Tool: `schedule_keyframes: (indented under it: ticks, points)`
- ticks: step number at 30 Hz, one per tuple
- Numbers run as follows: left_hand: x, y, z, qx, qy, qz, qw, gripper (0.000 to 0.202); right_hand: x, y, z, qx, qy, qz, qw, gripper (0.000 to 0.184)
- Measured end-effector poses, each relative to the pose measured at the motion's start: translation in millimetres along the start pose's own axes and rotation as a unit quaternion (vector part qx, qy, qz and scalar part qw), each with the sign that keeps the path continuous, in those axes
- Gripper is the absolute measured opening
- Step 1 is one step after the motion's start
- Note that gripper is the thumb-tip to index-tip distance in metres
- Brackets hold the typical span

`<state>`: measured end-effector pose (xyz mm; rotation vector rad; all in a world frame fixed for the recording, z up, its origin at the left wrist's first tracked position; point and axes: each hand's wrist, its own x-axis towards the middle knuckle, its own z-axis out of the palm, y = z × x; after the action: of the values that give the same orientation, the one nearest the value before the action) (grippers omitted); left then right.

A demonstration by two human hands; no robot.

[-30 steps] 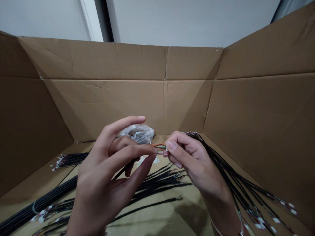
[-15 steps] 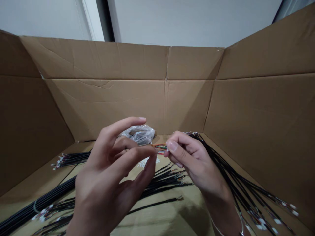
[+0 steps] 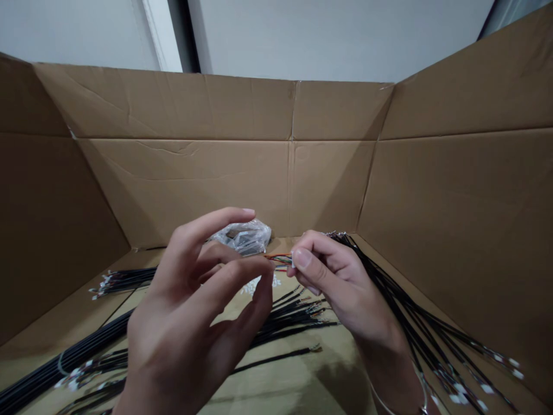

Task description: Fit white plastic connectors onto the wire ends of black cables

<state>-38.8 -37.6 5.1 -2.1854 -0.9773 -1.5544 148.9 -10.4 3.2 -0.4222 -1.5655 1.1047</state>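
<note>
My left hand (image 3: 194, 311) pinches the coloured wire ends (image 3: 280, 258) of a black cable between thumb and fingers, with the index finger raised. My right hand (image 3: 332, 282) is closed in a pinch on the small white connector at the tip of those wires. Both hands meet at mid-frame above the floor of a large cardboard box (image 3: 328, 173).
Loose black cables (image 3: 294, 323) lie on the box floor under my hands. A bundle of black cables (image 3: 64, 360) lies at the left, another fan of cables (image 3: 432, 328) along the right wall. A crumpled clear plastic bag (image 3: 246, 235) sits at the back.
My left hand's fingers have shifted slightly lower and closer on the wires; the black cable under my left palm is now hidden. The right hand has barely moved.
</note>
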Motion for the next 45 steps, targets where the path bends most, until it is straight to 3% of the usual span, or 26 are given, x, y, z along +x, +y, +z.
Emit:
schedule_keyframes:
  ticks: [2,3,5,12,13,24,30,37,45]
  points:
    - [2,1,0.9,0.002,-0.023,0.002,1.0,0.012,-1,-1,0,-0.005,-0.001,-0.002,1.0,0.028]
    - [3,1,1.6,-0.009,0.025,0.045,0.999,0.009,-1,-1,1,-0.01,0.0,-0.005,1.0,0.028]
    - [3,0,2.8,-0.011,0.03,0.054,0.998,0.008,-2,-3,1,-0.025,0.002,-0.014,1.0,0.027]
    - [3,2,-4.4,0.007,0.01,0.045,0.999,0.012,-2,-4,0,-0.063,-0.005,-0.051,0.997,0.027]
    - [3,3,-5.1,0.017,-0.014,0.038,0.999,0.012,-2,-4,-1,-0.064,-0.006,-0.055,0.996,0.027]
    - [3,-1,0.7,-0.012,0.03,0.053,0.998,0.017,-4,-1,1,-0.051,0.011,-0.057,0.997,0.026]
    - [3,2,-0.2,-0.021,0.025,0.042,0.999,0.018,-7,-5,5,-0.045,0.026,-0.074,0.996,0.026]
    - [-1,18,7.2,-0.086,0.031,-0.034,0.995,0.005,-6,-1,2,-0.006,0.014,-0.043,0.999,0.027]
    - [2,14,6.4,-0.047,0.037,0.003,0.998,0.002,-7,-3,5,-0.007,0.007,-0.046,0.999,0.028]
